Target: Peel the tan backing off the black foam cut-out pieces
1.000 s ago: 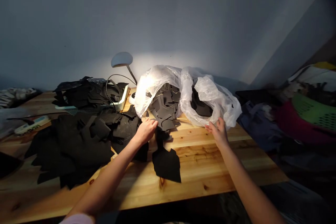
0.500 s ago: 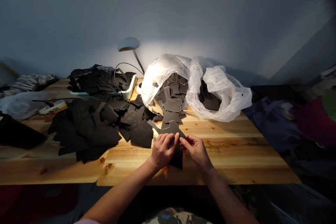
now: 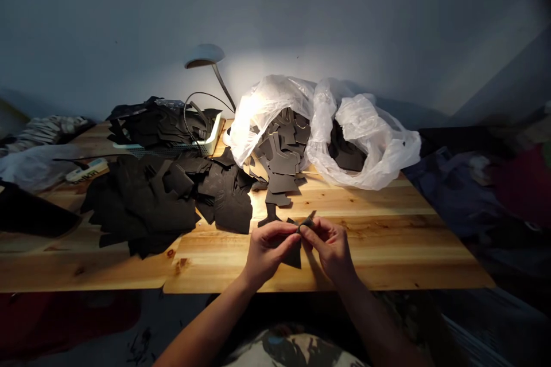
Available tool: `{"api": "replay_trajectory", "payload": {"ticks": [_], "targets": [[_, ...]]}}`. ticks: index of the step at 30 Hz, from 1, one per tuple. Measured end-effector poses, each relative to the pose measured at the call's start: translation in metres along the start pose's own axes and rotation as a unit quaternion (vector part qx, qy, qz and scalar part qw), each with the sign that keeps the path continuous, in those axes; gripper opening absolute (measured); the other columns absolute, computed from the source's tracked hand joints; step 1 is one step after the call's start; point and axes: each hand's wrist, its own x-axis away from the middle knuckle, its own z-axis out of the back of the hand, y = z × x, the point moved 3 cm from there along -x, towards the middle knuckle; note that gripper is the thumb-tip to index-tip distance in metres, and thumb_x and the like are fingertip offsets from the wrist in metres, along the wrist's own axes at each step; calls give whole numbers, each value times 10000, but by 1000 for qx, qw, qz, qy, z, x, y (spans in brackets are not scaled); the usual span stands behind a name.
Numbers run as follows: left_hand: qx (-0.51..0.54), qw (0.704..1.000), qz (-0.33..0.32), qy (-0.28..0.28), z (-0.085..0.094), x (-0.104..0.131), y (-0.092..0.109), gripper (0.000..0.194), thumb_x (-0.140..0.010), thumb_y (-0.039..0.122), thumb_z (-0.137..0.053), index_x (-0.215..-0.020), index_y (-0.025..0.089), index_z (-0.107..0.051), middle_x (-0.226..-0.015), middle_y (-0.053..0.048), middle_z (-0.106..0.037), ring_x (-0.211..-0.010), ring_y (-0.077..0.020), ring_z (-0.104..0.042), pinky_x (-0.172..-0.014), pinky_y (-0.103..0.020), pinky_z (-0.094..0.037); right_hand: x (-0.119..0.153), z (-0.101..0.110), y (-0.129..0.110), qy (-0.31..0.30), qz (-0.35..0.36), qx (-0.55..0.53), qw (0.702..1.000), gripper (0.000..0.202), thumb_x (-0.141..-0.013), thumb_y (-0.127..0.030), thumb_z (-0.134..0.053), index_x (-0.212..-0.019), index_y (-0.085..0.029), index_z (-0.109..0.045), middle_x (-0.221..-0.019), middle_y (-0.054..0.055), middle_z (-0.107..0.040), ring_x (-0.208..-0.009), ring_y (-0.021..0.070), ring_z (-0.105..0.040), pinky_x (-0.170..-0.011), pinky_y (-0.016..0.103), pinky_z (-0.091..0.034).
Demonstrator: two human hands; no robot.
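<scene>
My left hand (image 3: 267, 249) and my right hand (image 3: 330, 243) meet above the wooden table's front part. Both pinch one black sheet piece (image 3: 293, 254) between thumb and fingers; it looks folded or bent at the fingertips, and part of it hangs below them. Fingers hide much of its shape. Just beyond the hands, loose black pieces (image 3: 283, 182) trail out of a white plastic bag (image 3: 275, 92). To the left lie wide heaps of black pieces (image 3: 146, 203), with another stack (image 3: 228, 198) at their right end.
A second white bag (image 3: 370, 143) with black pieces stands at the right rear. Behind the heaps are a filled basket (image 3: 213, 140) and a lamp (image 3: 205, 54). A power strip (image 3: 87, 171) lies left on the table (image 3: 387, 264); a dark object (image 3: 34, 212) is at far left.
The black piece has been drawn nearer and bent at the fingertips, and its broad upper part no longer lies spread beyond the hands. My right hand has shifted slightly right. The view has tilted a little.
</scene>
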Motion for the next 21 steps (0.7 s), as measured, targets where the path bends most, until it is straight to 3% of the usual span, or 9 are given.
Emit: {"api": "replay_trajectory", "payload": {"ticks": [4, 7, 11, 13, 15, 17, 19, 21], "targets": [[64, 990, 118, 41, 4, -2, -8, 386, -742, 504, -844, -760, 126, -767, -687, -56, -694, -589, -133, -613, -556, -219, -499, -2, 0, 13, 8, -22, -55, 998, 433, -815, -449, -768, -577, -181, -526, -516, -26, -489, -485, 89, -416, -476, 215, -343], [83, 980, 131, 122, 16, -4, -13, 457, -701, 552, -856, -732, 123, -700, -602, 2, -604, -505, -86, -530, -476, -183, -452, -3, 17, 26, 95, -34, -97, 990, 410, -771, -434, -775, -582, -186, -510, -532, -38, -459, -501, 88, -419, -485, 208, -375], [63, 969, 121, 208, 49, -3, -14, 531, -674, 616, -845, -770, 160, -589, -549, 59, -531, -419, -83, -493, -370, -178, -435, -8, 76, 32, 252, -28, -99, 962, 312, -680, -364, -750, -650, -204, -484, -611, -40, -517, -535, 108, -488, -460, 204, -412], [40, 961, 115, 248, 70, 2, -12, 563, -669, 643, -835, -815, 180, -549, -511, 80, -510, -399, -108, -533, -340, -173, -426, -10, 109, 29, 311, -5, -99, 945, 300, -666, -344, -698, -666, -219, -425, -625, -49, -525, -538, 110, -497, -460, 205, -429], [15, 956, 112, 270, 88, 7, -10, 577, -684, 656, -819, -869, 193, -530, -499, 91, -509, -406, -137, -587, -345, -174, -446, -10, 128, 25, 336, 17, -96, 937, 317, -657, -298, -681, -683, -228, -373, -581, -76, -474, -483, 93, -430, -456, 203, -423], [-3, 952, 102, 290, 97, 12, -9, 575, -705, 663, -800, -907, 200, -525, -542, 89, -534, -439, -152, -631, -394, -201, -513, -8, 123, 24, 294, 27, -28, 955, 276, -692, -280, -692, -731, -234, -423, -566, -84, -461, -444, 85, -371, -441, 201, -393], [-15, 946, 85, 312, 99, 18, -12, 558, -733, 668, -777, -908, 196, -535, -616, 70, -573, -500, -156, -669, -487, -242, -585, -3, 94, 27, 178, 33, 128, 975, 220, -745, -334, -729, -831, -233, -554, -657, -33, -567, -515, 120, -491, -486, 231, -438], [-29, 940, 64, 334, 95, 23, -17, 533, -763, 658, -761, -901, 183, -560, -687, 39, -614, -604, -162, -707, -609, -269, -626, 4, 53, 34, 32, 38, 311, 949, 383, -731, -420, -802, -1023, -218, -658, -943, 69, -682, -797, 223, -659, -649, 307, -543]]}}
